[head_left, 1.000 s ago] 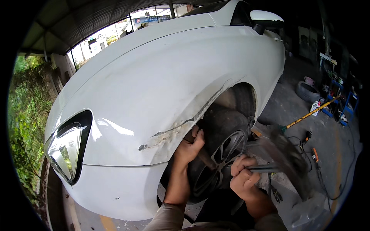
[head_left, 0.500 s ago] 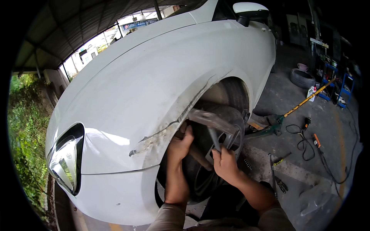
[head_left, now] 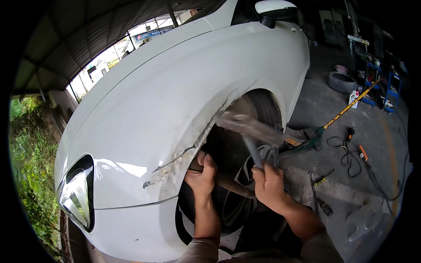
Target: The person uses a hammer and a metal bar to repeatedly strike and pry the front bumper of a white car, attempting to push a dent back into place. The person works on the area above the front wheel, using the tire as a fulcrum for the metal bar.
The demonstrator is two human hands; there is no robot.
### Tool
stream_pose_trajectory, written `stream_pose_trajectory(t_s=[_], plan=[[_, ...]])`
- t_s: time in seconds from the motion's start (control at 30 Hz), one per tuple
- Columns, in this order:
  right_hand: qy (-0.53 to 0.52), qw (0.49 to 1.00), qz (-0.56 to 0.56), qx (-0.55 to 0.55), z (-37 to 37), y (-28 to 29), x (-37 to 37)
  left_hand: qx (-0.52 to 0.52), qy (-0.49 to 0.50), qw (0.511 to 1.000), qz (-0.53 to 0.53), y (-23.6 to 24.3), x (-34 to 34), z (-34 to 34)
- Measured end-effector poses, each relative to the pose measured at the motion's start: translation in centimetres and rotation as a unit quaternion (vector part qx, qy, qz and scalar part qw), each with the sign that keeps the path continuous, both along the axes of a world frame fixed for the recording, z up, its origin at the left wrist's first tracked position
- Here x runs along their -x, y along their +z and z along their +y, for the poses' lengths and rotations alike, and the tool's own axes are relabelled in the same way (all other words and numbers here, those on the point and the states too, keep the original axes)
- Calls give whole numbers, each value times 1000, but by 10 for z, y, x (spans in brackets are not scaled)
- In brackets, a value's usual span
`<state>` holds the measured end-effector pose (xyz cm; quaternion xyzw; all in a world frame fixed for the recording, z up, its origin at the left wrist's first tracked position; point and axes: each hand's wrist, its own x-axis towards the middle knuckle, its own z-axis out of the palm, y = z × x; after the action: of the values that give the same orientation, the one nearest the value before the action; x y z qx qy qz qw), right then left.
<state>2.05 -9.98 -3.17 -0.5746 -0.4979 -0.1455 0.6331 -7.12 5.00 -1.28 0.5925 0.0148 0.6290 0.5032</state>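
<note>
A white car's front fender (head_left: 175,96) is creased and scraped along the wheel arch. My right hand (head_left: 269,186) is closed round the grey handle of a hammer (head_left: 245,125). The hammer's long, worn head is blurred by motion and hangs in front of the wheel arch opening. My left hand (head_left: 201,173) is closed, thumb up, just inside the front edge of the arch. It grips a brown rod-like bar (head_left: 237,187) that slants down to the right; its upper end is partly hidden by the hand and the fender edge. Behind both hands is the wheel (head_left: 245,206).
A green floor jack (head_left: 313,138) with a yellow handle stands by the wheel. Right of me lie pliers (head_left: 325,207), a yellow-handled tool (head_left: 322,179) and an orange-handled tool (head_left: 363,153) with a cable. Farther off are a tire (head_left: 342,82) and a blue tool cart (head_left: 391,92).
The hammer has swung slightly right and is now blurred. My right hand moved a little right, and my left hand slid slightly lower with the bar. The whole view shifted somewhat.
</note>
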Motion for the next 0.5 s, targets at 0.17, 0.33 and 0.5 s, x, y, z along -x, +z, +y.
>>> stream_pose_trajectory(t_s=[0.17,0.33,0.5], plan=[[-69,991,-69,-88,16,-24,-7,-47,5,997,57,3,-16,14],[14,998,34,47,13,-5,-6,-68,-76,992,78,23,-32,9],[20,997,61,-35,7,-10,-5,-90,-34,989,113,25,-43,16]])
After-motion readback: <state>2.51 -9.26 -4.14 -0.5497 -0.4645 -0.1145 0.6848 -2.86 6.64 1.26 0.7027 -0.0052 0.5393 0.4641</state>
